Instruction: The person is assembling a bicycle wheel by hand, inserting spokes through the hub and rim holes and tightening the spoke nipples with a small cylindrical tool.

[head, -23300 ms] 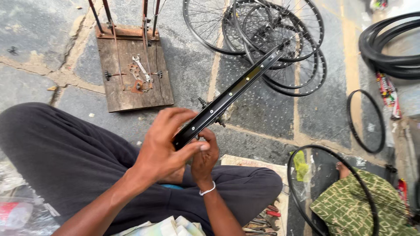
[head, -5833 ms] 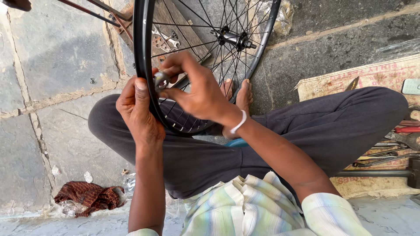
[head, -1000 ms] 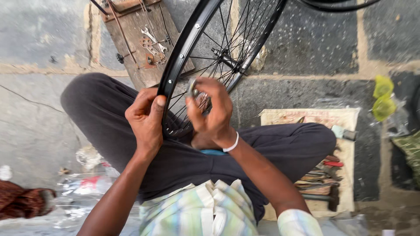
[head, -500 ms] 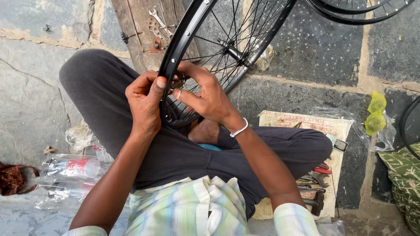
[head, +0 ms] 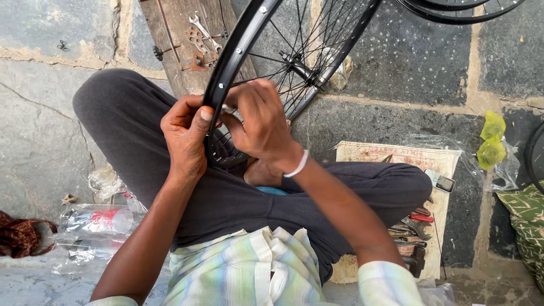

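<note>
1. Two hands on one bike wheel (head: 294,62). The person sits cross-legged on the stone floor (head: 39,130), and the wheel stands tilted over their lap with its lower edge down between the knees.
2. The left hand (head: 184,139) is wrapped around the black rim, thumb pressed up against its outer face.
3. The right hand (head: 260,124) comes in from the spoke side, fingers curled and pinching something small at the rim. Can't tell what it is, the fingers cover it. There's a white band on that wrist.
4. The hub sits in the middle of the spokes, just above the right hand.
5. Behind the wheel there's a wooden board (head: 187,39) with a couple of wrenches (head: 204,31) lying on it, partly hidden by the rim.
6. Left of the person: a crushed plastic bottle (head: 96,221) and a brown rag (head: 20,238).
7. Right side: a printed sheet (head: 396,158) under the knee, some pliers and tools (head: 416,224), and a yellow-green plastic bag (head: 492,141).
8. More wheels (head: 453,5) poke in along the top edge.
</note>
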